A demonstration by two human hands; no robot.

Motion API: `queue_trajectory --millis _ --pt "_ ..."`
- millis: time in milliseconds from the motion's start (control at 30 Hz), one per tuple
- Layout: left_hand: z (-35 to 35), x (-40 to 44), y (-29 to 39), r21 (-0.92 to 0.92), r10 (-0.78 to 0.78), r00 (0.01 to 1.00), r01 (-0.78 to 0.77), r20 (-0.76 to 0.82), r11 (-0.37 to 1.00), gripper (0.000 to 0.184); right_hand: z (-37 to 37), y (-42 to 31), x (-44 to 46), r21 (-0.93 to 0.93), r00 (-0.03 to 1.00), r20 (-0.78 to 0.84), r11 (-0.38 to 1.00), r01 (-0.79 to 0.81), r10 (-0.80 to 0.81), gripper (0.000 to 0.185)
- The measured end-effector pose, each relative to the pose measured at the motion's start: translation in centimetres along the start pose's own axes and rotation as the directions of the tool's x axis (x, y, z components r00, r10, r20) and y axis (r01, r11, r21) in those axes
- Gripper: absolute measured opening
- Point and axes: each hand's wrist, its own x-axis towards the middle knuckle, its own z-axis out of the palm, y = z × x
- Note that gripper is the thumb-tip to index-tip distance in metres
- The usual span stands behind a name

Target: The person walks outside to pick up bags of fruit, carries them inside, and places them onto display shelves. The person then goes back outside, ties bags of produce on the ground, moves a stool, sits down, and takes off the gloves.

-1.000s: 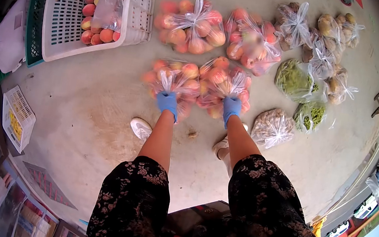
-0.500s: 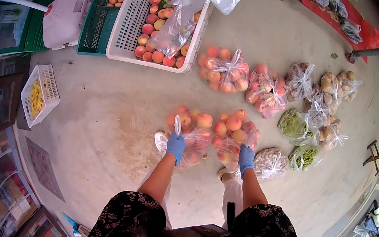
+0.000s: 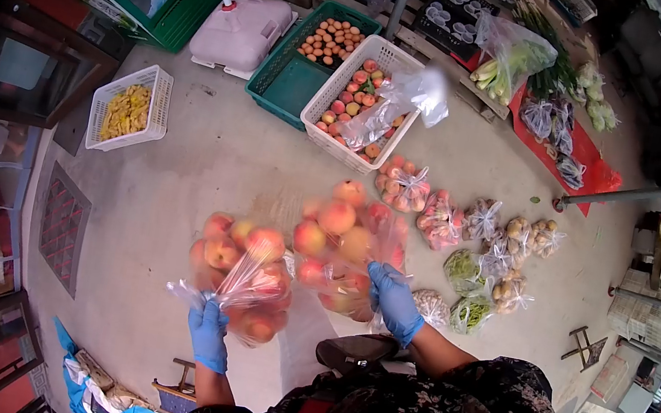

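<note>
Both hands wear blue gloves. My left hand (image 3: 208, 332) is closed on the gathered neck of a clear plastic bag of peaches (image 3: 240, 258), which hangs above and to the right of it. My right hand (image 3: 395, 301) grips a second clear bag of peaches (image 3: 341, 234) at its right side. The two bags hang side by side over the floor, close together, and their peaches look slightly blurred. Two more tied peach bags, a near one (image 3: 402, 185) and a second one (image 3: 440, 220), rest on the floor beyond my right hand.
A white crate of peaches (image 3: 314, 143) stands beside a green crate with eggs (image 3: 284, 88). At the left is a white basket of yellow items (image 3: 128, 112). Bagged produce (image 3: 466, 270) lies on the floor to the right, near a folding stool (image 3: 583, 349). A metal pole (image 3: 652, 196) crosses at right.
Both held peach bags have been lifted off the floor and now appear closer and larger. My hands have moved apart, and the view has turned, showing more of the area beyond the crates.
</note>
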Motion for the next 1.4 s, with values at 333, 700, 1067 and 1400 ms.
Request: queue_trajectory --millis 333,700,1067,1400 --pt "-23.5 -6.8 8.5 -0.446 0.335 0.848 -0.507 -0.410 0.737 0.015 25.6 -11.4 -8.2 -0.152 0.847 0.491 0.937 0.314 -0.204 0.024" --pt "-31.0 -5.0 11.0 -0.385 0.170 0.570 -0.717 -0.804 0.581 0.008 49.8 -14.0 -3.8 -0.226 0.625 0.780 0.946 0.233 0.032 0.019" --pt "-34.4 2.9 13.7 -0.212 -0.113 0.188 -0.680 -0.976 0.702 0.004 75.8 -12.5 6.1 -0.474 0.250 0.881 0.755 0.453 0.402 0.025" --pt "-46.6 12.8 19.5 -0.448 -0.449 0.138 -0.533 -0.883 0.717 0.039 100.5 -3.4 7.6 -0.589 0.148 0.804 0.740 0.326 0.576 0.023"
